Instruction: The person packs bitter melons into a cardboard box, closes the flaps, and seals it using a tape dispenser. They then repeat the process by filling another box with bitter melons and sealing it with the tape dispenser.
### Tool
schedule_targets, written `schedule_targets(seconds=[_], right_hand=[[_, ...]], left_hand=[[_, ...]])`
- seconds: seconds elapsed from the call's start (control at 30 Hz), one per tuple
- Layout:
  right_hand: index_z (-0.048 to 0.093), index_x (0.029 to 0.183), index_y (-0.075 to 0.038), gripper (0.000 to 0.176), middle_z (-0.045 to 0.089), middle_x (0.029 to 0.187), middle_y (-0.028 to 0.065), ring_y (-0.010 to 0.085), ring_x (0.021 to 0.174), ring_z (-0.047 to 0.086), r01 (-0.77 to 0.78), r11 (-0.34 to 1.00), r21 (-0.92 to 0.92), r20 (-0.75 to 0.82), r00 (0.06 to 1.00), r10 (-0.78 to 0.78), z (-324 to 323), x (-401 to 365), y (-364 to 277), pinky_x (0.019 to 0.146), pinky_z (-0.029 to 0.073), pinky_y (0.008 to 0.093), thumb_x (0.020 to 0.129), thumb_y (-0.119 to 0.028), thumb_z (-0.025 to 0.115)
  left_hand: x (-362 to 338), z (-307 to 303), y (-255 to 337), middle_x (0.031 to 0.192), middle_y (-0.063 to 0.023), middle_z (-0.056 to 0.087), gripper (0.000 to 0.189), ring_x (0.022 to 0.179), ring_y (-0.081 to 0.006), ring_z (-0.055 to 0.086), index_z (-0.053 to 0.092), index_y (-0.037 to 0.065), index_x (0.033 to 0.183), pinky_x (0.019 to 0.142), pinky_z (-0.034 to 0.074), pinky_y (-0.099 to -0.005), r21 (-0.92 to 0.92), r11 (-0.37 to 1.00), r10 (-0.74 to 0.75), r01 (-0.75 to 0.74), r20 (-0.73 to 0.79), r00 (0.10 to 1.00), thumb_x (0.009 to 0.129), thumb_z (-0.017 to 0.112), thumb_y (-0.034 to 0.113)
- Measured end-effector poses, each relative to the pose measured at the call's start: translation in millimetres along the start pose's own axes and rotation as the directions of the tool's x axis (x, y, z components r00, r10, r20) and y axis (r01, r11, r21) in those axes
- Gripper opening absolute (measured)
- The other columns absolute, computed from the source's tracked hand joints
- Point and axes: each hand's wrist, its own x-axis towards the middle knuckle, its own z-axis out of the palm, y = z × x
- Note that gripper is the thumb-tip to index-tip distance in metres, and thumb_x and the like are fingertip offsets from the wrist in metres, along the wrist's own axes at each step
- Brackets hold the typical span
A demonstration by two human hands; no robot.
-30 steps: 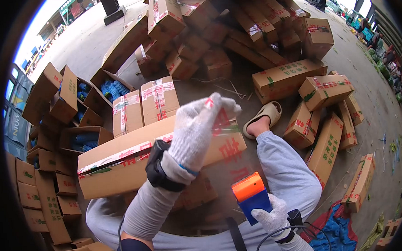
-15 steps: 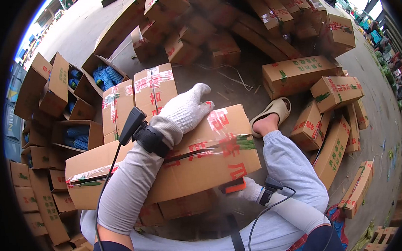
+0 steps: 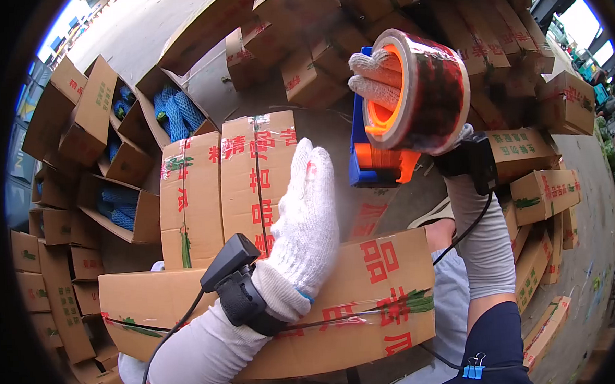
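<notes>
A long brown carton (image 3: 375,326) with red lettering and a taped seam lies across my lap. My left hand (image 3: 305,219), in a white knit glove, is held over its far side with fingers stretched out and nothing in them. Up in front of me, my right hand (image 3: 377,82) grips a blue and orange tape dispenser (image 3: 373,165), its fingers showing through the middle of a big tape roll (image 3: 437,94). The roll hides most of this hand. Just beyond the left hand lie two taped cartons side by side, a narrow one (image 3: 193,211) and a wider one (image 3: 241,174).
At the left stand open cartons (image 3: 147,216) with produce in blue foam netting (image 3: 177,115). Piled cartons (image 3: 316,75) fill the far side, and more closed ones (image 3: 544,195) lie to the right. Black cables (image 3: 153,356) run along my forearms.
My right hand has swung the tape dispenser from the carton's near side up and forward. The left hand has come off the carton's top, its fingers straighter. The view has shifted slightly.
</notes>
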Motion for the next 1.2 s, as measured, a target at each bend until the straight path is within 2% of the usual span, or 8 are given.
schedule_targets(seconds=[0.27, 0.33, 0.4, 0.57, 0.6, 0.7, 0.83, 1.2], right_hand=[[0.054, 0.139, 0.0, 0.049, 0.066, 0.128, 0.0159, 0.0279, 0.115, 0.065, -0.222, 0.913, 0.343, 0.147, 0.972, 0.182, -28, -42, -101, 0.102, 0.052, 0.0417, 0.094, -0.016, 0.067], [0.053, 0.139, 0.0, 0.05, 0.064, 0.13, 0.0157, 0.0309, 0.121, 0.061, -0.382, 0.19, 0.905, 0.266, 0.854, 0.448, 5, -74, -78, 0.104, 0.05, 0.0451, 0.093, -0.012, 0.069], [0.053, 0.139, -0.001, 0.05, 0.064, 0.129, 0.0155, 0.0311, 0.119, 0.062, -0.358, -0.049, 0.932, 0.321, 0.759, 0.566, 9, -82, -94, 0.103, 0.051, 0.0454, 0.093, -0.013, 0.069], [0.054, 0.138, -0.004, 0.048, 0.066, 0.125, 0.0153, 0.0317, 0.113, 0.065, -0.282, -0.095, 0.955, 0.27, 0.687, 0.674, -5, -104, -138, 0.099, 0.053, 0.0461, 0.093, -0.016, 0.069], [0.054, 0.137, -0.004, 0.048, 0.066, 0.124, 0.0152, 0.0318, 0.112, 0.065, -0.268, -0.097, 0.958, 0.258, 0.67, 0.696, -6, -112, -144, 0.099, 0.054, 0.0463, 0.093, -0.016, 0.069], [0.055, 0.137, -0.005, 0.047, 0.067, 0.122, 0.015, 0.0322, 0.109, 0.067, -0.209, -0.098, 0.973, 0.207, 0.604, 0.77, -9, -139, -160, 0.096, 0.055, 0.0467, 0.094, -0.018, 0.069], [0.054, 0.137, -0.007, 0.047, 0.067, 0.121, 0.015, 0.0327, 0.106, 0.069, -0.138, -0.075, 0.988, 0.136, 0.511, 0.849, -16, -169, -180, 0.095, 0.057, 0.0464, 0.094, -0.02, 0.068], [0.05, 0.136, -0.002, 0.055, 0.063, 0.12, 0.0158, 0.0307, 0.109, 0.064, -0.323, -0.136, 0.937, 0.317, 0.619, 0.719, -37, -148, -207, 0.099, 0.051, 0.0434, 0.095, -0.033, 0.068]], left_hand=[[-7, 0, 9, 0.135, -0.0101, 0.058, 0.053, 0.118, -0.0177, 0.061, 0.045, 0.007, 0.145, 0.101, 0.052, -0.0329, -0.179, 0.94, -0.112, 0.289, 0.638, 0.762, 0.111, 0.031, 0.045], [-21, 0, 18, 0.135, -0.0091, 0.059, 0.055, 0.12, -0.0171, 0.061, 0.046, 0.006, 0.144, 0.104, 0.05, -0.0331, -0.157, 0.933, -0.12, 0.323, 0.711, 0.693, 0.11, 0.03, 0.048], [-38, 3, 30, 0.133, -0.0086, 0.059, 0.055, 0.117, -0.0161, 0.061, 0.047, 0.007, 0.143, 0.103, 0.049, -0.0322, -0.12, 0.918, -0.186, 0.377, 0.711, 0.678, 0.11, 0.03, 0.048], [-32, -8, 15, 0.129, -0.0067, 0.061, 0.056, 0.109, -0.0142, 0.059, 0.052, 0.005, 0.138, 0.101, 0.045, -0.0301, 0.381, 0.922, -0.267, -0.068, 0.753, 0.601, 0.11, 0.032, 0.049], [-40, -4, 31, 0.133, -0.0111, 0.06, 0.048, 0.114, -0.0197, 0.06, 0.051, 0.003, 0.14, 0.107, 0.043, -0.0326, 0.409, 0.903, -0.41, 0.133, 0.724, 0.555, 0.111, 0.033, 0.037], [-43, -14, 33, 0.137, -0.0172, 0.058, 0.041, 0.121, -0.0267, 0.059, 0.048, 0.003, 0.143, 0.111, 0.041, -0.034, 0.492, 0.787, -0.299, -0.372, 0.832, 0.468, 0.111, 0.032, 0.023], [-36, -9, 25, 0.139, -0.0154, 0.057, 0.043, 0.128, -0.0256, 0.056, 0.045, 0.002, 0.146, 0.111, 0.042, -0.0355, 0.352, 0.927, -0.374, 0.131, 0.897, 0.236, 0.105, 0.049, 0.015], [-41, -9, 36, 0.128, -0.0134, 0.065, 0.042, 0.128, -0.0193, 0.055, 0.056, -0.002, 0.132, 0.11, 0.043, -0.0337, 0.341, 0.92, -0.317, -0.19, 0.937, 0.146, 0.092, 0.066, 0.004]])
